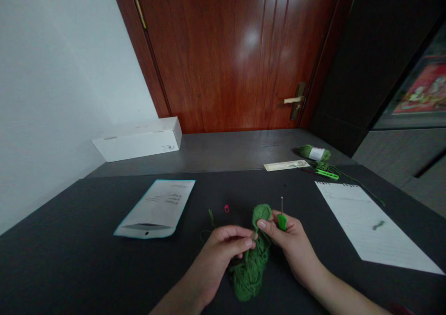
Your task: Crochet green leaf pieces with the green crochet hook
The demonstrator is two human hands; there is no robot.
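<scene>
My left hand (225,247) is closed, its fingertips pinching the green yarn of a crocheted piece (262,212) at the middle of the black table (69,254). My right hand (291,238) is closed round a crochet hook (282,215) with a green handle, its metal tip pointing up; the thumb and forefinger also touch the green piece. A loose bundle of green yarn (249,273) lies under and between both hands.
A white pouch (156,208) lies at the left, a lined paper sheet (372,229) at the right. A small pink marker (226,208) sits near the hands. Far right are a yarn skein (314,153), green scissors (326,173) and a flat packet (286,165). A white box (139,139) stands by the door.
</scene>
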